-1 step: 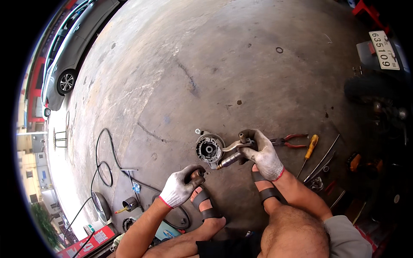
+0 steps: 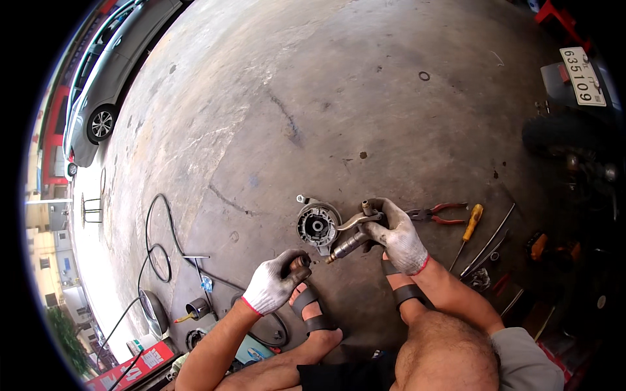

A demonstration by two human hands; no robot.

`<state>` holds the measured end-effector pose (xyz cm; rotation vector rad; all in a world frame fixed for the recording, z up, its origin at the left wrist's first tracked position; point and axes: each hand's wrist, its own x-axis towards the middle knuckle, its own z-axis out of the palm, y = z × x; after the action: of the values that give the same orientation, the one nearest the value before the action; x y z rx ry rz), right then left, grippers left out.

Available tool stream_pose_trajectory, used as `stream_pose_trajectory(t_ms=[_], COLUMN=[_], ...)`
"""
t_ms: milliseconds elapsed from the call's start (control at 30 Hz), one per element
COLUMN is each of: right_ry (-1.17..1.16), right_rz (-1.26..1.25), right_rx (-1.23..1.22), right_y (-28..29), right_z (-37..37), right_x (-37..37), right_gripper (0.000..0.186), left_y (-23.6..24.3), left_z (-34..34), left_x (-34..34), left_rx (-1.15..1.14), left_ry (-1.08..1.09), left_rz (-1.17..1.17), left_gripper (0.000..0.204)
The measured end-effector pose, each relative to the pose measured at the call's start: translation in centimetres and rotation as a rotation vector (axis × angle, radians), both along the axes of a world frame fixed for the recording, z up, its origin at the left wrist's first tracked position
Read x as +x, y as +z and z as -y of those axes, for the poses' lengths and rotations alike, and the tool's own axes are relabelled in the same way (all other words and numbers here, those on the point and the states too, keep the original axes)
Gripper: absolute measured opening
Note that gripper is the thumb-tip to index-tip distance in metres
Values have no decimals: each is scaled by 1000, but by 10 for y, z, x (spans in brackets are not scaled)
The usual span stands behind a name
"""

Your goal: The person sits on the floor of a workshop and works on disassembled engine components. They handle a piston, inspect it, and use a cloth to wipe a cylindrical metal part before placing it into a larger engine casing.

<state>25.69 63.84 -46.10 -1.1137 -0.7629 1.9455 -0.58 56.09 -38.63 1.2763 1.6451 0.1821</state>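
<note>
Both hands wear white knit gloves with blackened fingers. My left hand [image 2: 268,285] is closed around a small brownish, round metal piece [image 2: 299,262], partly hidden by the fingers. My right hand [image 2: 403,242] grips a cylindrical metal tool [image 2: 349,246] whose narrow end points down-left toward the left hand, apart from it. Beside the tool, a curved metal lever [image 2: 357,222] runs from near the right fingers toward a round brake hub plate [image 2: 317,226]. The hub plate lies on the floor with its ribbed inner side up. Whether the lever joins it, I cannot tell.
Right of my hands lie red-handled pliers [image 2: 440,213], a yellow-handled screwdriver [image 2: 473,223] and metal rods [image 2: 489,241]. A black hose [image 2: 147,257], a T-handle wrench [image 2: 195,258] and a metal cup [image 2: 197,308] are at left. A motorcycle tyre [image 2: 554,137] stands far right.
The narrow end of the tool in my right hand has dipped slightly down and left. The right hand has shifted a little; the left hand stays almost still.
</note>
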Motion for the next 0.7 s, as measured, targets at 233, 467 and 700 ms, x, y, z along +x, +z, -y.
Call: stream_pose_trajectory(t_ms=[233,467,700], right_ry=[-1,72,-128], right_rz=[-119,-54,-124], right_rx=[-43,-21,-23], right_y=[5,10,-16], right_z=[-2,-7,2], right_x=[-16,-25,-52], right_gripper=[28,24,22], left_y=[10,4,-7], left_z=[1,9,4], left_x=[16,31,32], left_rx=[-17,18,-19], left_ry=[-71,-93,77], left_rz=[-66,-113,-17], left_gripper=[31,33,26])
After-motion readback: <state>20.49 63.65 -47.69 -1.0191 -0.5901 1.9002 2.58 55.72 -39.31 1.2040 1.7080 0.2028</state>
